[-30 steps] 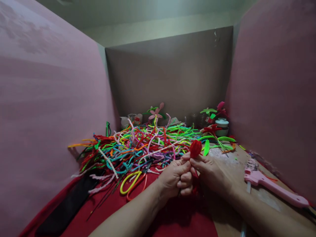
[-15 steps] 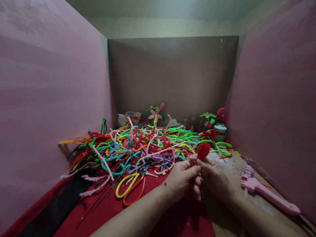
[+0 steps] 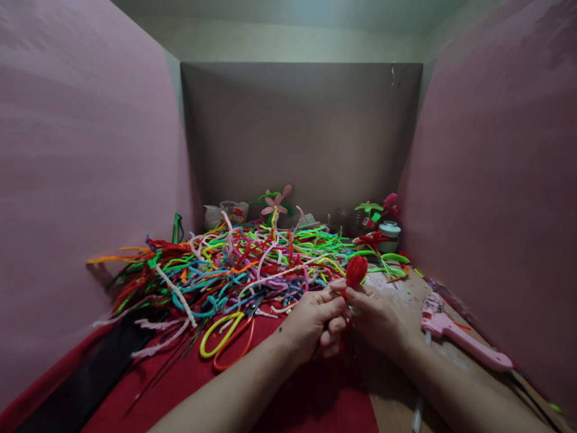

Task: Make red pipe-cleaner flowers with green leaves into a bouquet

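Observation:
Both hands meet around the base of a red pipe-cleaner flower bud (image 3: 356,272), which points up above my fingers. My left hand (image 3: 322,316) is closed on its lower part, with thumb and forefinger pinching and the other fingers curled. From the other side my right hand (image 3: 376,313) pinches the bud just below its head. Whatever stem lies below is mostly hidden by my fingers. Scissors (image 3: 231,340) with one yellow and one orange-red handle lie left of my left hand, blades under the nearest pipe cleaners.
A tangled heap of coloured pipe cleaners (image 3: 252,258) spreads behind my hands. A pink glue gun (image 3: 464,340) with a glue stick lies to the right. Pink flowers (image 3: 274,205) and a pale jar (image 3: 389,236) stand at the back. Pink side walls (image 3: 487,180) enclose the table.
The whole view has shifted, so things appear a little further left. Both hands still hold the red bud, which is turned slightly. More of the glue stick shows at the right.

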Available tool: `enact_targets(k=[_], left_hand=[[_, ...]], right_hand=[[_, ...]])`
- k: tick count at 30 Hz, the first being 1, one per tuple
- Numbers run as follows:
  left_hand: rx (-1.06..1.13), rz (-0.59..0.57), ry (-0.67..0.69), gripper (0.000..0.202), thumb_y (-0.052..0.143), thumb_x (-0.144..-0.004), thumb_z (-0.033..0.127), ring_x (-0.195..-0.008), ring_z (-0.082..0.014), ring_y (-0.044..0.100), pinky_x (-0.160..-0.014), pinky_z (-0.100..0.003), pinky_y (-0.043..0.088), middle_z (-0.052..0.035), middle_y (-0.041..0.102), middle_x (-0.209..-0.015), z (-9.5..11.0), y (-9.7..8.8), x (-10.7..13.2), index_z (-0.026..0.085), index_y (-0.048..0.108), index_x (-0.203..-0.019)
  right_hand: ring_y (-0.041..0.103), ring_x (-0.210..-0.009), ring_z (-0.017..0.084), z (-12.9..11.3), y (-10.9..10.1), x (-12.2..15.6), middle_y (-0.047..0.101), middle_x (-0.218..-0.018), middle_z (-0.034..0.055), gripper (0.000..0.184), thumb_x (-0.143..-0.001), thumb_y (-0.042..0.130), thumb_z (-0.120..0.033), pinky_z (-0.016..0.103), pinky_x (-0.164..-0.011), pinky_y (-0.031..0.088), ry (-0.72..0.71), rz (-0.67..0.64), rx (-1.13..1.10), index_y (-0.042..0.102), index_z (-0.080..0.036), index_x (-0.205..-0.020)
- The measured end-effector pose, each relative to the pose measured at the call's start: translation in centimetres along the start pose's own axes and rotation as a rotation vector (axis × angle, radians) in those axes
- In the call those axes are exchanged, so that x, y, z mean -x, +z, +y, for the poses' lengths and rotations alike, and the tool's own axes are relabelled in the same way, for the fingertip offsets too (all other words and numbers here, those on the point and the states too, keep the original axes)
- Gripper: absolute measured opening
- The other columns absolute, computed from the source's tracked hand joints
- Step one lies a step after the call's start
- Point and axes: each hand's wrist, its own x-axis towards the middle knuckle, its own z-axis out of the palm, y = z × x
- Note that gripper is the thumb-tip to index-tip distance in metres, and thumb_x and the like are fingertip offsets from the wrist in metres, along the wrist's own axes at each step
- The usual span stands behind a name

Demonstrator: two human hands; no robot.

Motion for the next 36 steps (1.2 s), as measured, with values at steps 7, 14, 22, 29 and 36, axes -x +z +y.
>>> enact_targets(k=[7, 14, 22, 29, 36], left_hand=[[0.254, -0.219, 0.028, 0.017, 0.055, -0.082, 0.032, -0.028, -0.0013, 0.017, -0.027, -0.014, 0.033, 0.0091, 0.037, -0.046, -0.8, -0.8, 0.0, 0.015, 0.054, -0.081], [0.293, -0.216, 0.024, 0.017, 0.055, -0.082, 0.031, -0.027, -0.0013, 0.021, -0.026, -0.015, 0.037, 0.0091, 0.039, -0.046, -0.3, -0.9, 0.0, 0.014, 0.056, -0.087], [0.071, -0.199, -0.051, 0.024, 0.052, -0.082, 0.028, -0.047, -0.0130, 0.060, -0.039, -0.023, 0.050, -0.0102, 0.066, -0.068, 1.1, -2.2, -0.2, 0.005, 0.059, -0.085], [-0.258, -0.039, -0.009, 0.019, 0.054, -0.078, 0.026, -0.048, -0.0109, 0.059, -0.041, -0.020, 0.045, -0.0074, 0.066, -0.068, 2.7, -2.1, 0.2, 0.008, 0.060, -0.072], [-1.012, 0.059, 0.294, 0.012, 0.053, -0.078, 0.019, -0.056, -0.0076, 0.052, -0.056, -0.018, 0.041, 0.0017, 0.059, -0.061, 3.8, -1.5, 0.9, 0.013, 0.063, -0.074]], right_hand=[[0.045, -0.051, 0.011, -0.5, 0.0, 0.1, 0.055, -0.055, -0.0017, 0.019, -0.065, 0.067, -0.035, 0.024, -0.052, 0.036, 0.049, -0.071, -0.059, 0.063, -0.017, -0.071], [0.039, -0.047, 0.009, -0.2, 0.1, -0.1, 0.051, -0.051, -0.0036, 0.016, -0.067, 0.062, -0.029, 0.023, -0.051, 0.033, 0.026, -0.044, -0.105, 0.056, -0.017, -0.057], [0.049, -0.049, 0.012, -0.7, -0.3, -0.4, 0.057, -0.057, -0.0026, 0.020, -0.070, 0.059, -0.035, 0.024, -0.052, 0.038, 0.087, -0.014, -0.167, 0.065, -0.019, -0.079], [0.056, -0.052, 0.014, -0.4, -0.6, -0.7, 0.065, -0.067, 0.0016, 0.023, -0.074, 0.056, -0.035, 0.027, -0.054, 0.040, 0.049, -0.041, -0.132, 0.066, -0.018, -0.087], [0.057, -0.062, 0.015, -0.1, -1.2, -1.0, 0.067, -0.070, 0.0008, 0.019, -0.074, 0.059, -0.035, 0.029, -0.063, 0.042, 0.025, -0.037, -0.149, 0.068, -0.020, -0.081]])
